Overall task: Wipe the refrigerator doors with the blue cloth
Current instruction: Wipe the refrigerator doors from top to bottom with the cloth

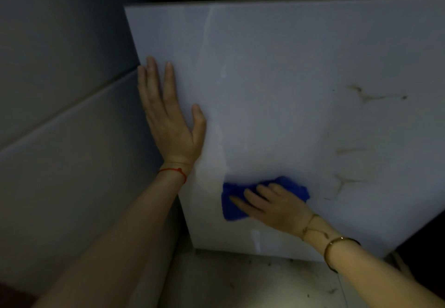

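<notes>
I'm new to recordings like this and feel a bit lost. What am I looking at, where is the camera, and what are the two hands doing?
There is no machine here, only a person's bare hands. The single picture comes from a camera worn on the person's head, looking forward and down. The left hand rests flat, fingers straight, on the lower refrigerator door near its left edge. The right hand presses a blue cloth against the same door, lower down. Brownish stains mark the door further right.

Crumpled blue cloth (240,201) low against pale, brown-streaked lower refrigerator door (289,91).
</notes>
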Action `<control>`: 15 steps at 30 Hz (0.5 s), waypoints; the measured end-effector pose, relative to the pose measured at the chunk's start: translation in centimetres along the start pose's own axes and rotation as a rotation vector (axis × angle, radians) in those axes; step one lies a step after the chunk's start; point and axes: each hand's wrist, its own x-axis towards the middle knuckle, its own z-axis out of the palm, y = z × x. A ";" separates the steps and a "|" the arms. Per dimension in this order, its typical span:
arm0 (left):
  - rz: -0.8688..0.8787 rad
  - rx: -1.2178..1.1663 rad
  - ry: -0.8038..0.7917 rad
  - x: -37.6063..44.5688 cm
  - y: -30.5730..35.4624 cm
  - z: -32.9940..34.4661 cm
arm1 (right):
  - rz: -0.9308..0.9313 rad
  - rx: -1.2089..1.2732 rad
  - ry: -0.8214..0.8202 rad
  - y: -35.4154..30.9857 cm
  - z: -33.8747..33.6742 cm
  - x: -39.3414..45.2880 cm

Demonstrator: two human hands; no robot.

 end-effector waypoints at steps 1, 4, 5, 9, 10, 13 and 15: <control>0.001 0.001 0.002 0.0 0.0 0.0 | -0.085 0.011 -0.079 -0.2 0.1 -0.9; 0.002 0.012 0.001 0.0 -0.1 0.0 | -0.207 0.062 -0.134 1.5 -0.6 -2.0; 0.000 0.012 -0.004 0.0 -0.1 -0.1 | -0.181 0.072 -0.074 2.7 -1.2 -1.9; 0.008 0.031 -0.017 0.0 0.1 -0.1 | 0.347 -0.011 0.227 8.8 -5.1 0.2; 0.008 0.035 -0.014 0.0 0.1 -0.1 | 0.546 -0.020 0.286 10.1 -6.1 1.1; 0.010 0.036 -0.019 0.0 0.0 -0.2 | 0.918 0.003 0.417 11.0 -7.0 3.7; 0.009 0.021 -0.031 -0.1 0.0 -0.3 | 0.885 -0.035 0.370 9.3 -6.1 4.2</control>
